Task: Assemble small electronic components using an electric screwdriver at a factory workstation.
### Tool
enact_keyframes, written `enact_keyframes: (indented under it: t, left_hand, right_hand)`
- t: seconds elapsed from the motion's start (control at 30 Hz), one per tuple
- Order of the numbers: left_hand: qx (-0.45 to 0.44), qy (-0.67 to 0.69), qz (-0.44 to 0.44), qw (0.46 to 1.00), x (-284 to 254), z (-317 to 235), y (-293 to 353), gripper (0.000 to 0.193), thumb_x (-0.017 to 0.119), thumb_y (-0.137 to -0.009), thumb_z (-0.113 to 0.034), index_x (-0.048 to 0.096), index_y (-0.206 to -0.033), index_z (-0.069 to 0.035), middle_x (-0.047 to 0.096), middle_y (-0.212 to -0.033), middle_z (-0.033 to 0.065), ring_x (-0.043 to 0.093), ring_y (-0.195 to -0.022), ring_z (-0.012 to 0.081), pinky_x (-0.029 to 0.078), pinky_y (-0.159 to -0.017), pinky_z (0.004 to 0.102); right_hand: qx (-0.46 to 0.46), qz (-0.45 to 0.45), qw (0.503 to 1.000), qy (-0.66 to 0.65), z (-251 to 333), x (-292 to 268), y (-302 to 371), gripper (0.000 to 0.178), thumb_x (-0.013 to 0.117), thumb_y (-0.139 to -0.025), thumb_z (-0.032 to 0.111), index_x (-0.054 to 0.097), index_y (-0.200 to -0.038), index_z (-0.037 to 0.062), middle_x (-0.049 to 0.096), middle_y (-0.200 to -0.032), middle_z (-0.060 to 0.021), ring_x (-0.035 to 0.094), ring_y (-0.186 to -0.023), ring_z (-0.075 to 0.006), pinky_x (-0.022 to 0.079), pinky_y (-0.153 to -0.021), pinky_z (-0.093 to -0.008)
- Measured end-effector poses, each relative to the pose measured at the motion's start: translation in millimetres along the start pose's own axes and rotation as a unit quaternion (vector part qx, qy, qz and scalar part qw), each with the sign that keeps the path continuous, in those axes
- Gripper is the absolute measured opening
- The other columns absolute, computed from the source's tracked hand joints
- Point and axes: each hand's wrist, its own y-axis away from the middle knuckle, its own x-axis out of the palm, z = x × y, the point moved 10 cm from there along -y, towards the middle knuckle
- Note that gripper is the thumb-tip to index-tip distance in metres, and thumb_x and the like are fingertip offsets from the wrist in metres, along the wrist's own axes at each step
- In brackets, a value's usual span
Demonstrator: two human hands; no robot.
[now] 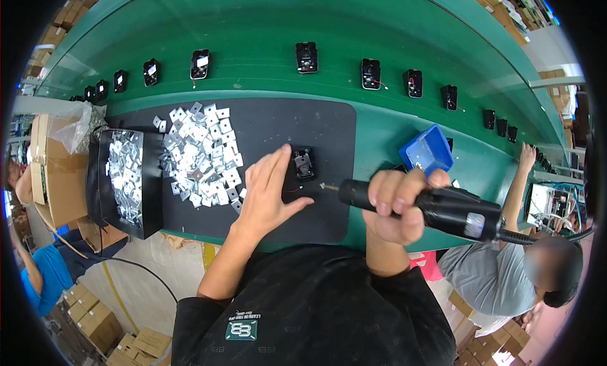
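On the black mat (272, 122) lies a small black device housing (303, 164) with a silver metal plate on it. My left hand (266, 187) is beside the housing, fingers stretched out and thumb apart, its fingertips at the housing's left edge. My right hand (399, 204) is wrapped round a black electric screwdriver (458, 213), whose bit points left. A small screw seems to sit at the bit's tip, apart from the housing. To the left of my left hand, a heap of square silver plates with holes (202, 154) covers part of the mat.
A black bin (148, 182) full of silver plates stands left. A blue tray (428, 149) with small screws is at the right. Several black housings (306, 57) line the green conveyor (253, 75) beyond. A co-worker (499, 271) sits at right; the tool's cable (518, 237) runs that way.
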Motion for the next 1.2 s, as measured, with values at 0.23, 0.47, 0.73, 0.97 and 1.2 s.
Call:
enact_keyframes:
  t: [0.23,0.47,0.73,0.97,1.2]
  left_hand:
    - [-0.016,0.007,0.034,0.999,26,23,-10,0.095,0.08,-0.055,-0.015,0.033,-0.137,-0.003,0.048,-0.127,0.0144,0.045,-0.118,0.0293,0.032,-0.097,0.041]
    - [0.013,0.025,0.014,1.0,21,21,-18,0.085,0.079,-0.054,-0.02,0.045,-0.13,-0.005,0.055,-0.112,0.0117,0.051,-0.103,0.0279,0.037,-0.09,0.0399]
    - [0.033,-0.001,0.004,0.999,21,5,-27,0.074,0.078,-0.054,-0.021,0.052,-0.122,-0.004,0.055,-0.104,0.0098,0.052,-0.093,0.0264,0.04,-0.084,0.0377]
    - [0.041,-0.001,0.017,0.999,24,0,-30,0.069,0.077,-0.055,-0.022,0.054,-0.118,-0.004,0.054,-0.099,0.0085,0.051,-0.089,0.0254,0.04,-0.081,0.0369]
    - [0.045,-0.002,0.023,0.999,25,0,-31,0.069,0.077,-0.055,-0.022,0.055,-0.117,-0.005,0.053,-0.099,0.0084,0.05,-0.088,0.0258,0.04,-0.08,0.0368]
  right_hand:
    - [-0.05,0.045,0.991,0.114,-53,12,-3,0.045,0.063,-0.08,0.001,0.033,-0.113,0.0046,0.047,-0.063,-0.0029,0.048,-0.05,-0.0128,0.046,-0.051,-0.0282]
    - [-0.049,0.02,0.994,0.099,-58,-1,-2,0.046,0.062,-0.079,-0.002,0.033,-0.114,0.0042,0.05,-0.068,-0.0046,0.049,-0.052,-0.0132,0.047,-0.052,-0.0287]
    - [-0.031,0.015,0.99,0.138,-59,-7,-7,0.044,0.061,-0.081,0.009,0.035,-0.116,0.0056,0.047,-0.068,-0.004,0.046,-0.05,-0.0127,0.044,-0.05,-0.0287]
    - [-0.022,0.015,0.99,0.135,-60,-13,-7,0.044,0.06,-0.08,0.008,0.035,-0.116,0.0051,0.047,-0.067,-0.0044,0.047,-0.049,-0.0131,0.044,-0.05,-0.0291]
    - [-0.016,0.02,0.991,0.135,-59,-13,-8,0.043,0.061,-0.08,0.01,0.035,-0.115,0.0055,0.047,-0.066,-0.0045,0.046,-0.049,-0.0131,0.043,-0.05,-0.0288]
